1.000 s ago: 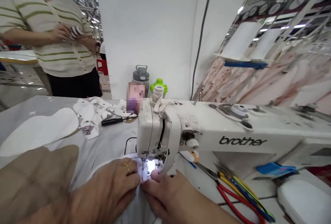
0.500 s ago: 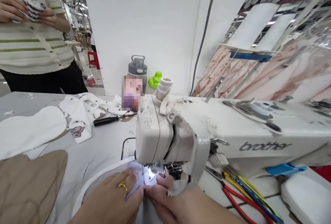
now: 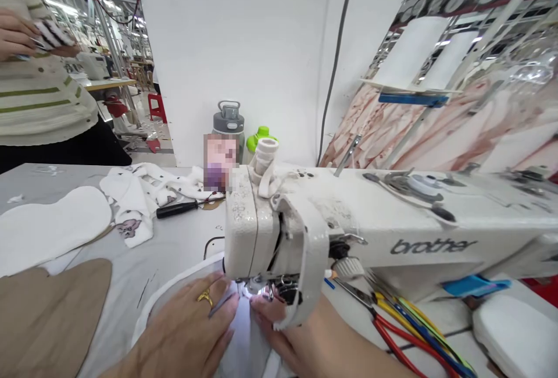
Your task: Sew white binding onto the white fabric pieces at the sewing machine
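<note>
A pale grey fabric piece with a white border [image 3: 239,337] lies under the needle area of a white sewing machine [image 3: 246,232]. My left hand [image 3: 187,320], with a gold ring on one finger, rests flat on this fabric left of the needle. From the right, my right hand [image 3: 288,325] reaches below the machine head. Its thumb and fingers are closed on the fabric edge, close to the lit presser foot. The machine head and its loop of white tape [image 3: 316,250] hide part of my right hand.
Left are brown templates [image 3: 52,314], white fabric pieces [image 3: 52,221] and a black-handled tool [image 3: 176,209]. A grey bottle [image 3: 229,122] and green-lidded bottle [image 3: 261,136] stand behind. Red-handled pliers [image 3: 392,334] lie at right. Another person [image 3: 39,87] holds striped cloth beyond the table.
My view has shifted slightly. My left thumb and fingers have spread apart a little, and more fabric shows between my hands. The other person stands further left in view.
</note>
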A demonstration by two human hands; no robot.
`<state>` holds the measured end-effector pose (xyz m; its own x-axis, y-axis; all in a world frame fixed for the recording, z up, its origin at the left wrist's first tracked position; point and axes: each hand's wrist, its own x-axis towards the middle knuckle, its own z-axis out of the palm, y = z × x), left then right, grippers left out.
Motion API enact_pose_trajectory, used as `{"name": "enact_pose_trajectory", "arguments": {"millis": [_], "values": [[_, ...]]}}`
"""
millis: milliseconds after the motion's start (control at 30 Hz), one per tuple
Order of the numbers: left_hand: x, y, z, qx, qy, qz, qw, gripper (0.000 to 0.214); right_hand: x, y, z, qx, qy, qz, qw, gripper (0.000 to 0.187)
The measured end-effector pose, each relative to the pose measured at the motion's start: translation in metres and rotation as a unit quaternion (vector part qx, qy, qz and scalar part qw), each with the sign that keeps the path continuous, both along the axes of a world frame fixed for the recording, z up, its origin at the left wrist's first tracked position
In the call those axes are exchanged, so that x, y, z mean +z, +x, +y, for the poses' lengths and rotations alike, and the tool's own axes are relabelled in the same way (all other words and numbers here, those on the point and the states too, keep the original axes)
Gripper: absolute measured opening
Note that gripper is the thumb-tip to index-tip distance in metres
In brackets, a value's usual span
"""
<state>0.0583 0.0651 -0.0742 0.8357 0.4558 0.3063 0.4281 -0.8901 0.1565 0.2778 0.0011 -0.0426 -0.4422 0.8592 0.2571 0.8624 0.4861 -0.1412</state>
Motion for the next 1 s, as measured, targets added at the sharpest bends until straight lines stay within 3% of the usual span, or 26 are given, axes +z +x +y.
{"name": "enact_pose_trajectory", "arguments": {"millis": [167,333,633,867,933,1000], "values": [[0.009,-0.003,0.001,0.005,-0.054,0.051,0.997,0.027,-0.01,0.0,-0.004,-0.013,0.022,0.034,0.999,0.025],[0.013,-0.003,0.006,0.0,-0.045,0.009,0.999,0.025,-0.013,-0.002,-0.003,-0.018,0.042,0.063,0.997,0.031],[0.012,-0.001,0.01,-0.011,-0.057,-0.01,0.998,0.023,-0.022,-0.006,-0.004,-0.086,-0.061,0.056,0.993,0.022],[0.028,-0.008,0.015,-0.013,-0.105,-0.011,0.994,0.021,-0.031,-0.006,-0.003,-0.014,0.022,0.054,0.998,0.024],[0.031,-0.01,0.012,-0.015,-0.113,-0.001,0.993,0.018,-0.031,-0.007,-0.004,-0.018,0.024,0.037,0.999,0.024],[0.028,-0.01,0.007,-0.006,-0.093,0.004,0.996,0.03,-0.032,-0.008,-0.005,-0.037,0.014,0.014,0.999,0.025]]}}
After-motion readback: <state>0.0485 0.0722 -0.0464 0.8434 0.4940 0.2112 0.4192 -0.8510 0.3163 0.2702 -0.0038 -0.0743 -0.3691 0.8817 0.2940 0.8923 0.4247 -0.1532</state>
